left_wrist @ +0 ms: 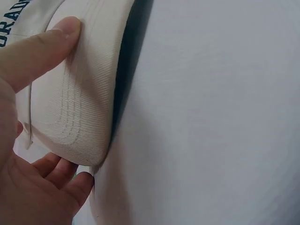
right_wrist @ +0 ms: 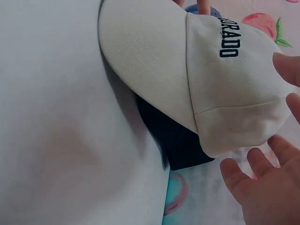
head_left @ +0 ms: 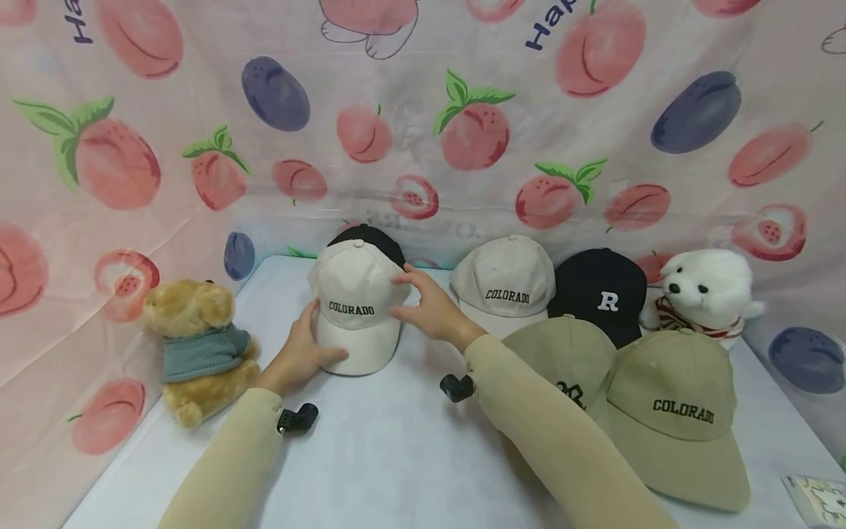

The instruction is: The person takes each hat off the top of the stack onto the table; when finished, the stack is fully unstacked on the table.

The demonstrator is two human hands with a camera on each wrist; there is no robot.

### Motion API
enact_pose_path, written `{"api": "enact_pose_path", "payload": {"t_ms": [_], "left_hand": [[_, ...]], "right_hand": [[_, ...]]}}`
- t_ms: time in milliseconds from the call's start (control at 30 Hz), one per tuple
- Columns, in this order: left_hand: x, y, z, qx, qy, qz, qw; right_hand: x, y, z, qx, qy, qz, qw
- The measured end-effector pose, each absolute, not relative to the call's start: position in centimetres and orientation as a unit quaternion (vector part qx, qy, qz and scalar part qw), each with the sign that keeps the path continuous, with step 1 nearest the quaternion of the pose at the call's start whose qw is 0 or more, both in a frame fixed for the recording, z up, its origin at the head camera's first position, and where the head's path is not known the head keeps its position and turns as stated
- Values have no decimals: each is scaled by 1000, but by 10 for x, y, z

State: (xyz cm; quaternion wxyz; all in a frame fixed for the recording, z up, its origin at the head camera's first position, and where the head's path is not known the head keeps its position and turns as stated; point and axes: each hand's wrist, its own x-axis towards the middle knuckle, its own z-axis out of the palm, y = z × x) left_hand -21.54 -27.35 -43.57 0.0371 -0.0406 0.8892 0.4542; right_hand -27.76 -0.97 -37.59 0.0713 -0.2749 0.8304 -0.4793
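A cream baseball cap with dark COLORADO lettering sits at the back left, over a black cap that shows behind its crown. My left hand holds the cream cap by its brim. In the left wrist view, the thumb presses the brim's top and the other fingers lie at its side edge. My right hand is at the right side of the crown. Its fingers are spread around the crown in the right wrist view, thumb tip against the cloth. Below the brim there, the black cap sticks out.
On the right stand another cream cap, a black cap with an R and two khaki caps, one lettered COLORADO. A white plush dog sits behind them; a brown teddy bear sits left. Fruit-print cloth hangs behind.
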Motion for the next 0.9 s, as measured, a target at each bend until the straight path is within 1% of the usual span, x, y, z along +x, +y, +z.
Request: {"api": "enact_pose_path", "payload": {"t_ms": [167, 400, 633, 900], "left_hand": [[-214, -268, -437, -30, 892, 449, 35], [-212, -263, -436, -31, 900, 434, 21], [-208, -263, -437, -38, 898, 437, 28], [-199, -263, -431, -37, 892, 450, 25]], "right_hand": [[-282, -8, -366, -303, 837, -452, 60], [-279, -9, -356, -317, 836, -442, 68], [-272, -9, -356, -334, 827, -448, 60], [-261, -4, -346, -343, 824, -449, 45]]}}
